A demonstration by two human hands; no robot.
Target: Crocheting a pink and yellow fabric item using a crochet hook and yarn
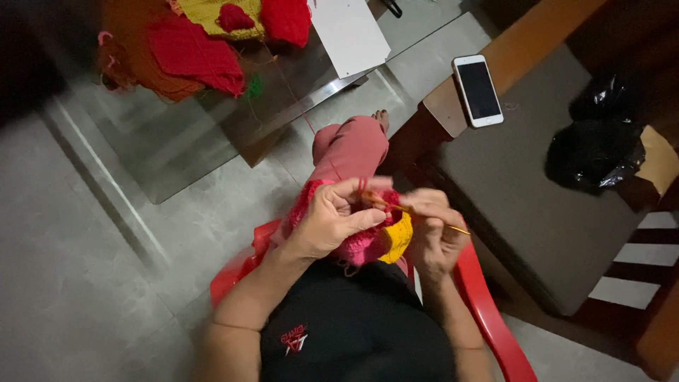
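Head view, looking down into the lap. I see the left hand [332, 219] curled around a pink and yellow crochet piece [378, 240], fingers [368, 218] closed on the fabric, thumb on top pinning it near the working edge. The right hand [433, 237] pinches a thin crochet hook [424, 218], fingers narrow on the shaft.

Key relation: the hook's long axis runs roughly left-right with a slight downward slant to the right. The tip end points toward the left hand's thumb and the butt end sticks out past the right hand. The piece sits between both hands, touching both, with its bulk hanging under the left hand. The left hand has the piece; the right touches it only through the hook. There's motion blur at the hook tip, so I can't tell if it's through a loop.

A red yarn strand [297, 106] runs from the work up across the pink-clad knee [350, 145] to a glass surface [177, 148] carrying more red, orange and yellow crochet pieces [191, 49] and a white sheet [350, 35]. A phone [478, 90] lies on the wooden bench edge, well apart on the right, with black bags [594, 152] beyond it. The person sits on a red plastic chair [488, 311].
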